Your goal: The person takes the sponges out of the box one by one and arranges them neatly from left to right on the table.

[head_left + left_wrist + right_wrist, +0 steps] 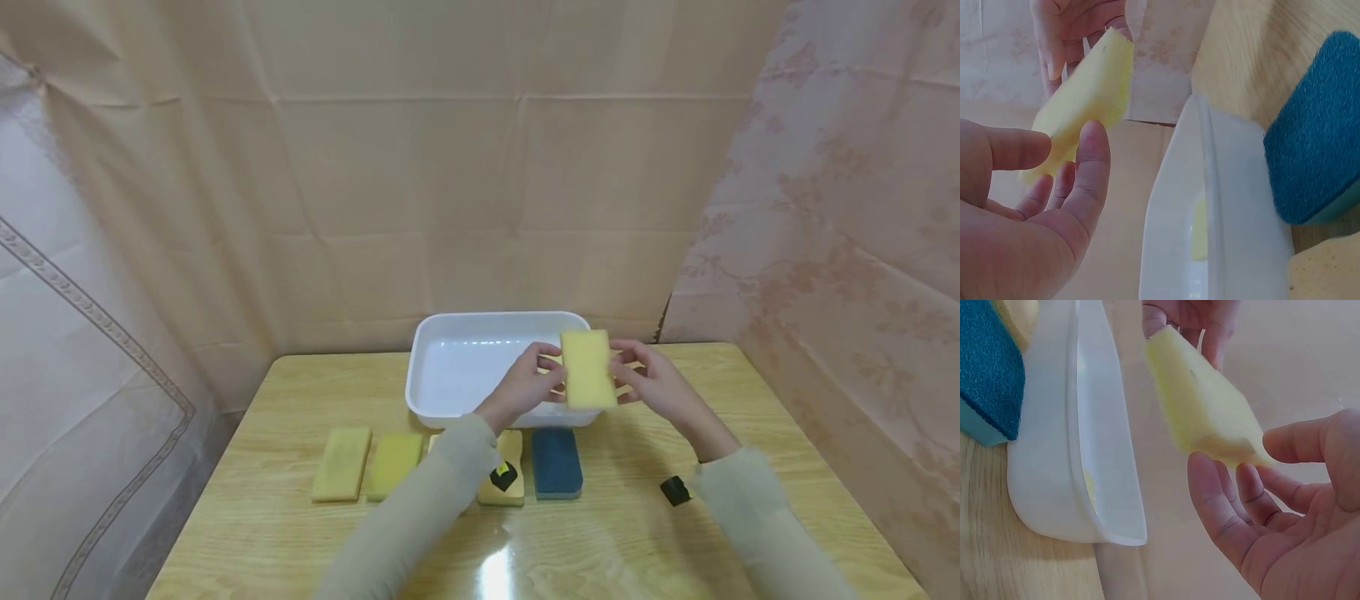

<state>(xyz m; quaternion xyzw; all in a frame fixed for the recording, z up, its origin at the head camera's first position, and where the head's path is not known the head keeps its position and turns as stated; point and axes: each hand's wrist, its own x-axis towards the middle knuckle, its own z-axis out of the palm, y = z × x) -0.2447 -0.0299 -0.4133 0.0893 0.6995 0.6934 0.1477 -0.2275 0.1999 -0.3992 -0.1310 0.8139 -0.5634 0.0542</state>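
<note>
Head view: yellow sponge (588,369) upright over white tub (450,333) rim, long edges pinched between left hand (525,385) and right hand (654,382).

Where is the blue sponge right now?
In the head view the blue sponge lies flat on the table, just in front of the white tray, rightmost in the row of sponges.

— How many sponges in all?
— Five: one yellow sponge (588,369) held up at twelve o'clock, and four lying on the table (750,433) (tan sponge (342,463), yellow-green sponge (394,464), another partly hidden by a sleeve (510,479), blue sponge (557,462)).
— Trays?
— One white tray (450,333), at twelve o'clock of the row
— Hands?
— Two, left hand (525,385) and right hand (654,383)
</note>
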